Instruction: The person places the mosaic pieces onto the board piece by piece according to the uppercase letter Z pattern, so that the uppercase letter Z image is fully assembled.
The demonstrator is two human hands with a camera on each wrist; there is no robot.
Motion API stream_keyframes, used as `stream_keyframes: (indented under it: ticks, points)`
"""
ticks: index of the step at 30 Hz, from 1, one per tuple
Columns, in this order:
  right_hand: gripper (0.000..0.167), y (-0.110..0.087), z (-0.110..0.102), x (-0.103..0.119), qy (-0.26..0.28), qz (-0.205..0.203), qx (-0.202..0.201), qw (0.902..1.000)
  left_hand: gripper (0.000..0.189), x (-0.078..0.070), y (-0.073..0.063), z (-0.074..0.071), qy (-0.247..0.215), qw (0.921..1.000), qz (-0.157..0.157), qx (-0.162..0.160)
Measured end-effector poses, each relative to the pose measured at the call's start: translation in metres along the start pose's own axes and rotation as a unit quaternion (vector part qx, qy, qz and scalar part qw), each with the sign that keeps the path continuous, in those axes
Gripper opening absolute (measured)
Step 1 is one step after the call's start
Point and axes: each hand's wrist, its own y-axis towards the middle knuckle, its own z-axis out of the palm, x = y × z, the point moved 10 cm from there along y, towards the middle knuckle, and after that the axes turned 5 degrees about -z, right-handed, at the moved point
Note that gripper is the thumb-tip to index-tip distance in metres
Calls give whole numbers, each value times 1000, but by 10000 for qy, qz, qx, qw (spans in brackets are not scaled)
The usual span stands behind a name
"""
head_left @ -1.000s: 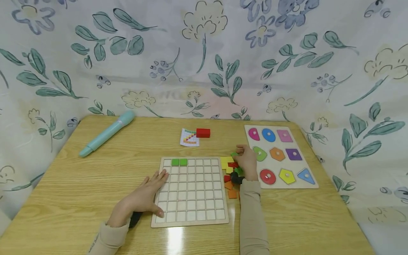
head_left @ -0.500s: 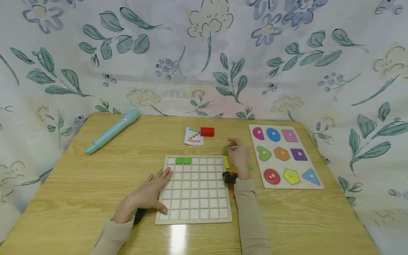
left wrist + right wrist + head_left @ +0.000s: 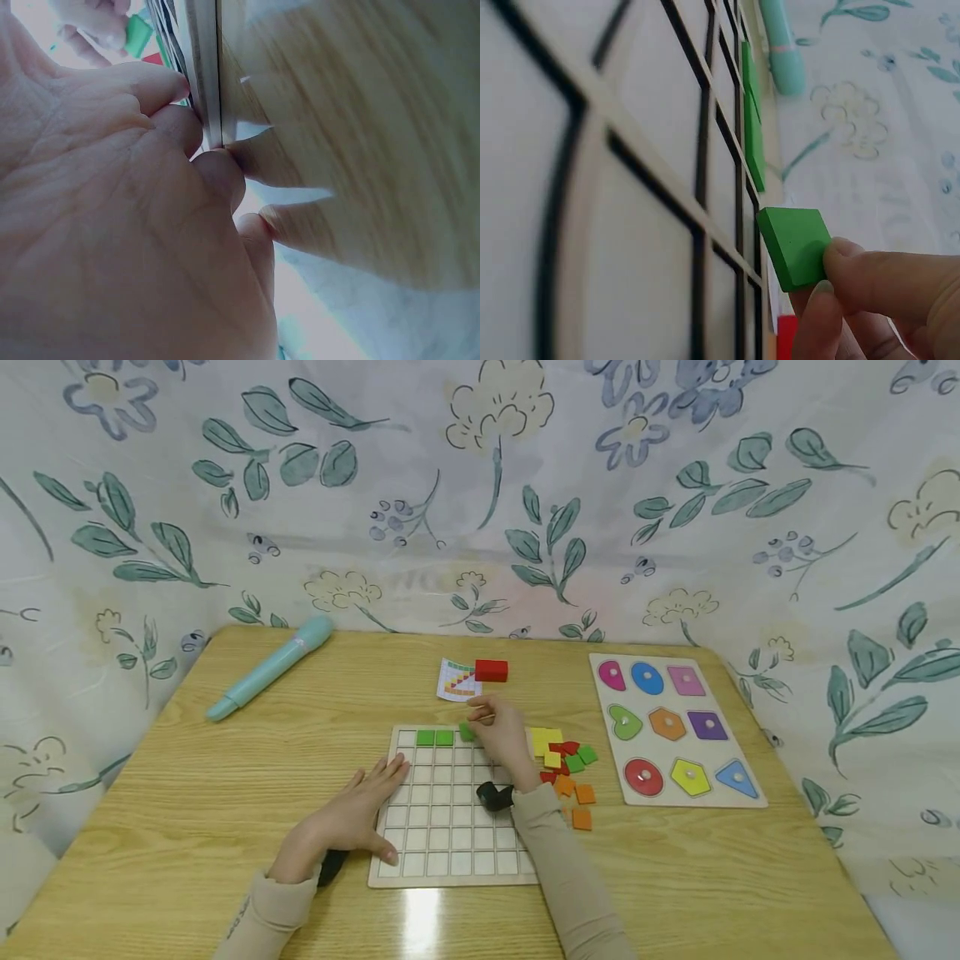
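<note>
we see the grid board point(image 3: 431, 817) on the wooden table point(image 3: 187, 818), and we take it as our reference. at its left border the left hand point(image 3: 347, 814) rests with fingers spread, released from any grasp. at its far row, the right hand point(image 3: 501, 739) pinches a green tile point(image 3: 799, 251) between thumb and fingers. this tile is tilted, and we cannot tell whether it touches the board. to the left of it, two green tiles point(image 3: 425, 738) sit side by side in the second and third cells of the far row. just to the right of the board we find loose yellow, red, green and orange tiles point(image 3: 585, 794), and further right a shape puzzle point(image 3: 655, 747). beyond the board lie a patterned card point(image 3: 457, 682) and a red block point(image 3: 492, 671); beyond it to the left, a teal microphone-shaped thing point(image 3: 270, 672).
</note>
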Motion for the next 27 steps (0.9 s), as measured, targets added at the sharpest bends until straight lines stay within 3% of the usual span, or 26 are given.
stream_keyframes:
  ticks: [8, 12, 20, 27]
  points:
    - [30, -3, 15, -2, -98, 168, 331, 9993, 130, -1, 1, -1, 6, 10000, 6, 3]
    - [31, -4, 11, -5, 49, 303, 400, 9987, 130, -1, -1, -1, -6, 10000, -11, 13]
    - [36, -4, -37, -19, 627, 633, 30, 9960, 131, -2, 0, 0, -76, 10000, 35, -26]
    - [41, -20, -111, -45, 555, 742, -275, 9953, 132, 0, 1, 1, -93, 9999, 65, 5]
